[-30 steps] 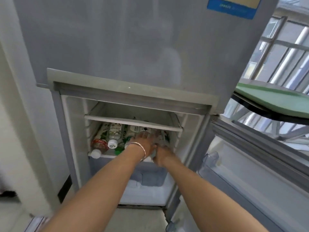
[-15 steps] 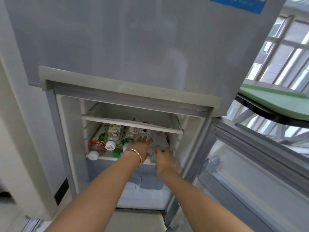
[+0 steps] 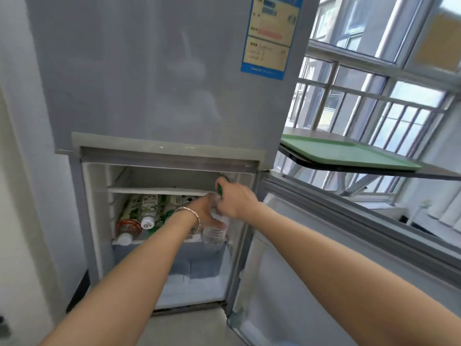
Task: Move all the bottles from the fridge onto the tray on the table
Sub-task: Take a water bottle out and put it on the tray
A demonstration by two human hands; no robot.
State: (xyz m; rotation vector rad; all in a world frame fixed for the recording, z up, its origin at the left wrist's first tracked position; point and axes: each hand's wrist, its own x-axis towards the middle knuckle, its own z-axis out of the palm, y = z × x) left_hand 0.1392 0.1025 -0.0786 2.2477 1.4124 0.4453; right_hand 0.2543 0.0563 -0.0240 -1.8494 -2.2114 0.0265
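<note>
The fridge's (image 3: 159,151) lower compartment stands open. Several bottles lie on its shelf, caps toward me: one with a red label (image 3: 128,227) at the left and green-and-white labelled ones (image 3: 147,207) beside it. My right hand (image 3: 235,199) grips the neck of a clear bottle with a green cap (image 3: 214,237), held upright at the shelf's right end. My left hand (image 3: 203,214), wearing a bracelet, reaches onto the shelf just behind that bottle; its fingers are partly hidden. The green tray (image 3: 349,154) lies on the table (image 3: 399,172) to the right, with nothing on it.
The open fridge door (image 3: 324,258) swings out to the right, below the table edge. A blue drawer (image 3: 194,265) sits under the shelf. A barred window (image 3: 374,96) is behind the table. A white wall is on the left.
My right hand has tipped the clear bottle from lying on the shelf to upright and drawn it toward the shelf's front right. The view has tilted up, showing more of the tray.
</note>
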